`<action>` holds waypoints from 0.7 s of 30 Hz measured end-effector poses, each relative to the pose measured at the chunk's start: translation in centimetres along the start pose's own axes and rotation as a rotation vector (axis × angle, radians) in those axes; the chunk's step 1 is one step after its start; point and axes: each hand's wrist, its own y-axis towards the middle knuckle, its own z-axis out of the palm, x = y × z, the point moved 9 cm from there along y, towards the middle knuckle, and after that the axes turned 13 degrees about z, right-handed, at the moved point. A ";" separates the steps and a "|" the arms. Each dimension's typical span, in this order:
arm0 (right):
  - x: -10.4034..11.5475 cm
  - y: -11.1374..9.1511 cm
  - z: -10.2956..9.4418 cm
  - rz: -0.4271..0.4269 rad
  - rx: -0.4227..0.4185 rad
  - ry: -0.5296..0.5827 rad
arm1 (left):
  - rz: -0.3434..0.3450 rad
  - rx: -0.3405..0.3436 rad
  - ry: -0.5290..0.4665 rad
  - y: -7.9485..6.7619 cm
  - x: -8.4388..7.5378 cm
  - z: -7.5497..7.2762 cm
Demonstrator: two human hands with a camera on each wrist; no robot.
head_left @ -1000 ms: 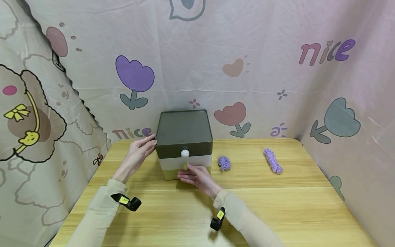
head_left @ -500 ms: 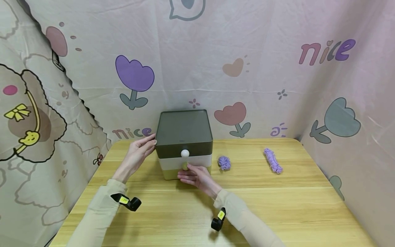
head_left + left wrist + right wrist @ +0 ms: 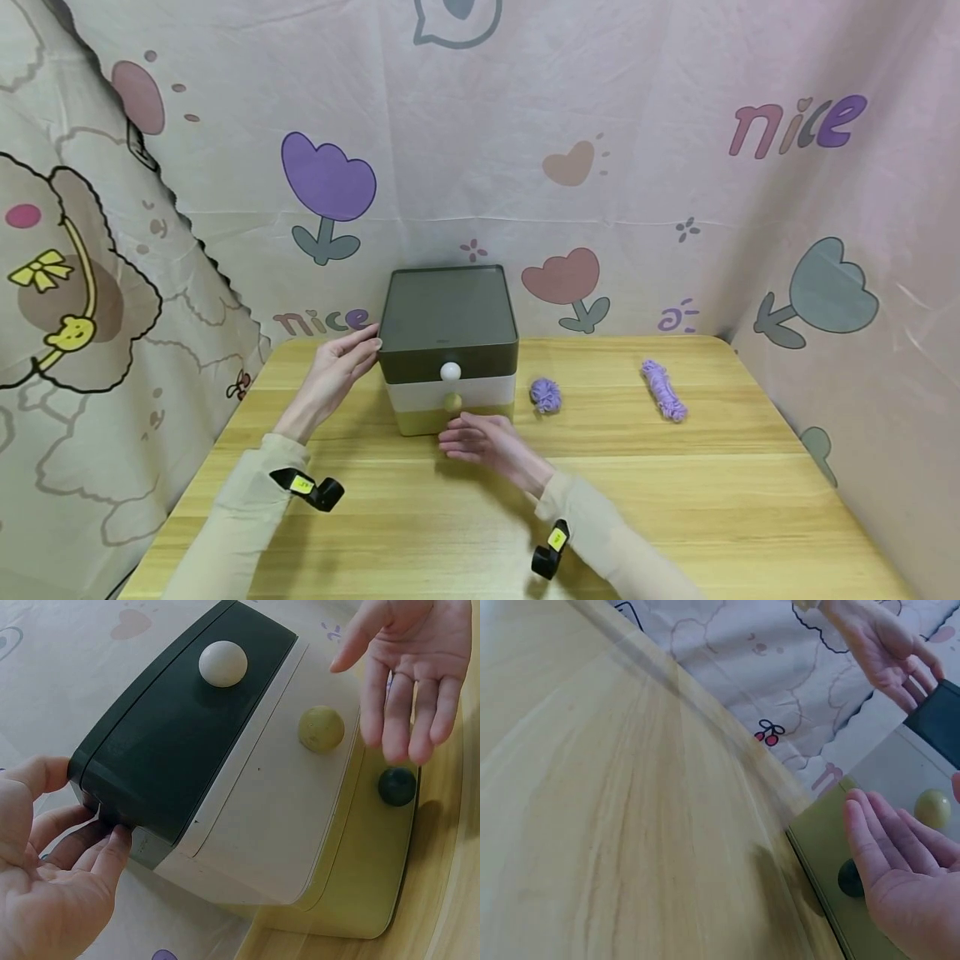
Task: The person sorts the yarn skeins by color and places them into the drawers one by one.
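Observation:
A small drawer box (image 3: 450,308) stands on the table, with a dark green top tier, a white middle and a yellow-green bottom. Its front carries a white knob (image 3: 223,664), a yellow-green knob (image 3: 322,729) and a dark green knob (image 3: 397,786), one per tier. All drawers look closed. My left hand (image 3: 333,375) rests its fingertips and thumb against the left side of the top tier. In front of the bottom tier, my right hand (image 3: 495,446) has its fingers extended, holding nothing; in the head view it hides the dark green knob.
To the right of the box lies a round purple yarn bundle (image 3: 545,396). Farther right is a longer purple yarn skein (image 3: 663,391). The wooden table (image 3: 405,533) meets a printed curtain (image 3: 465,125) behind the box.
My right hand has let go of the yellow-green knob and moved slightly down and to the right, its fingers now apart from it. The left hand stays against the box.

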 end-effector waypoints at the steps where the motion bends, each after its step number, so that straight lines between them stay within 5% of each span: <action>1: 0.0 -0.2 0.0 -0.001 -0.001 -0.006 | 0.001 0.000 0.000 0.0 0.0 0.0; 12: -1.4 -2.6 -0.4 0.010 0.016 0.032 | -0.001 -0.005 0.000 0.1 0.1 0.0; 21: -3.1 -2.6 -0.9 0.036 0.006 0.121 | -0.001 0.001 -0.003 0.0 0.1 0.0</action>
